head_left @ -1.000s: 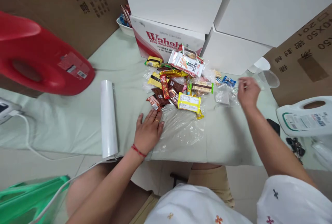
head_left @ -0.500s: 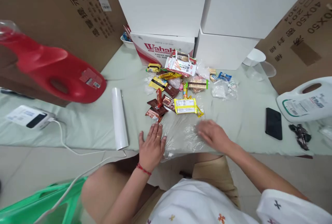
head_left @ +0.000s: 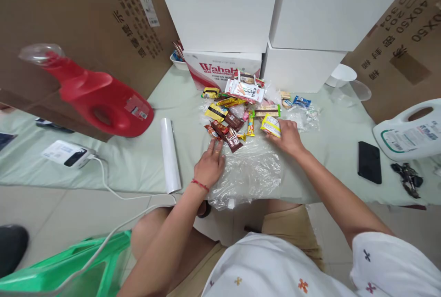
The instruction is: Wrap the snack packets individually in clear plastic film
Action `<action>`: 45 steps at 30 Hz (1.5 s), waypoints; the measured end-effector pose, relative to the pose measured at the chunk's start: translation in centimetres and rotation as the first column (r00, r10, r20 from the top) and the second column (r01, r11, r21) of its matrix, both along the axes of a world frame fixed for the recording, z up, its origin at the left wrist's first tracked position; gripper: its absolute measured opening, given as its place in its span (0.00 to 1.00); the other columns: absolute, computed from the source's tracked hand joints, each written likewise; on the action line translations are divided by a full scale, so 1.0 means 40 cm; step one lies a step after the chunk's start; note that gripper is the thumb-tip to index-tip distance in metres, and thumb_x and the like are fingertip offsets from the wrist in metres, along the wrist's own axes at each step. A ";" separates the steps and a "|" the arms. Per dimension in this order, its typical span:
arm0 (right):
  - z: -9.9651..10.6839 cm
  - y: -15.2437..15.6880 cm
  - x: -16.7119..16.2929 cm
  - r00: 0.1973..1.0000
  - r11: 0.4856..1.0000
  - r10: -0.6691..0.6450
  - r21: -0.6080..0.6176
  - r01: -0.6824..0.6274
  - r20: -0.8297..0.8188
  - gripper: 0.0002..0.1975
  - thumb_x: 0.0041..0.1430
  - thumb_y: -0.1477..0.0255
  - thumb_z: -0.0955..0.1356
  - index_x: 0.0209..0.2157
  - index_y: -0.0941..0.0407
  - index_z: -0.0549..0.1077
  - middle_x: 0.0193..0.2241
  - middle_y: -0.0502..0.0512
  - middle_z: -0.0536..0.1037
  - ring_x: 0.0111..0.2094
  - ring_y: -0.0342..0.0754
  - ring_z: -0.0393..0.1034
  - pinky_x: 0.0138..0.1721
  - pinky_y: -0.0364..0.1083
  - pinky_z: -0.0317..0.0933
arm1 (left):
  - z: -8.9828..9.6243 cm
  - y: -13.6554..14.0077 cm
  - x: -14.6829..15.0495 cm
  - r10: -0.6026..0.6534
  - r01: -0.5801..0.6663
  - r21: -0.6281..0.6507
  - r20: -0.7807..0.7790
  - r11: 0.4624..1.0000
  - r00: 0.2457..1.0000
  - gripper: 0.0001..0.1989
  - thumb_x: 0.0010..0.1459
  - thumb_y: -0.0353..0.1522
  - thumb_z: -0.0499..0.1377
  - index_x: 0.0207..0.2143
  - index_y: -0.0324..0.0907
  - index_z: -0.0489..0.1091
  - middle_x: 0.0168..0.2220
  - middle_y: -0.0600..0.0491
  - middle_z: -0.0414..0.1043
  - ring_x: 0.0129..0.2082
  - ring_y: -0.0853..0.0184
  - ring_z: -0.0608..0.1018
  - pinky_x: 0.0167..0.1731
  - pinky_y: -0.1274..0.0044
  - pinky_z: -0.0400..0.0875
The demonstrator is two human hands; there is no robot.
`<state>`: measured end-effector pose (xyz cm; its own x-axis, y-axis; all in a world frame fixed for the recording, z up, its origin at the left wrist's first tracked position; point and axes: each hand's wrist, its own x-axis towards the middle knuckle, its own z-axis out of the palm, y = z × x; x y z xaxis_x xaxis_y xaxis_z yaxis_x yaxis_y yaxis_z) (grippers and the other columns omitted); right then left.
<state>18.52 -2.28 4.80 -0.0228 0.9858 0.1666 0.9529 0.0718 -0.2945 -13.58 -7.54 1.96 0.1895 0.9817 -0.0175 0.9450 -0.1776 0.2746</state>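
The left hand [head_left: 211, 166] lies flat, fingers spread, on the near-left part of a clear plastic bag [head_left: 250, 173] that is spread over the pale green table cover [head_left: 138, 159]. It holds nothing; it pins the film. The right hand [head_left: 288, 135] has its fingers closed around a yellow-and-white snack packet [head_left: 271, 125], which sits at the far-right edge of the bag, just in front of the snack pile [head_left: 237, 104].

Recommended handling for the step in hand:

1. Keep the left palm pressed down. The film is thin and crinkled, and would likely slide or bunch if released.
2. Grip the packet by its body rather than by a sealed end (the wrapper looks glossy, so a pinch at the end may slip).
3. Lift the packet clear of the neighbouring brown chocolate wrappers [head_left: 227, 132], which lie touching the far edge of the bag, so that they are not dragged along.
4. Whether the bag's mouth is open cannot be told from this view; check it by feel before bringing anything across the film.

Nearby items: a white roll [head_left: 171, 154] lies just left of the left hand; a red jug [head_left: 99, 102] stands further left; a black phone [head_left: 369, 162] lies well apart to the right.
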 end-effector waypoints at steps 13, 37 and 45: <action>-0.121 -0.231 -0.232 0.900 0.890 0.432 -0.127 -0.437 -0.065 0.46 0.66 0.47 0.64 0.73 0.62 0.51 0.73 0.73 0.52 0.74 0.64 0.44 0.72 0.67 0.39 | -0.032 -0.018 -0.009 -0.045 0.065 0.120 -0.161 0.991 0.986 0.29 0.72 0.35 0.43 0.73 0.45 0.55 0.65 0.44 0.69 0.52 0.51 0.73 0.46 0.66 0.74; 0.093 0.381 -0.157 0.996 0.996 0.083 0.016 -0.083 -0.024 0.39 0.56 0.64 0.75 0.65 0.63 0.65 0.60 0.72 0.70 0.61 0.69 0.60 0.60 0.62 0.56 | -0.049 0.043 0.037 -0.185 0.199 0.090 -0.142 0.976 0.972 0.28 0.72 0.39 0.42 0.70 0.47 0.61 0.67 0.46 0.66 0.57 0.47 0.68 0.49 0.57 0.64; 0.092 0.269 0.035 0.976 0.999 -0.029 0.037 0.037 -0.216 0.12 0.62 0.70 0.66 0.38 0.60 0.81 0.38 0.60 0.82 0.40 0.53 0.73 0.47 0.50 0.62 | -0.056 0.055 0.007 -0.210 0.221 0.103 -0.111 0.970 0.971 0.28 0.72 0.42 0.42 0.69 0.48 0.64 0.65 0.46 0.69 0.54 0.50 0.71 0.48 0.61 0.66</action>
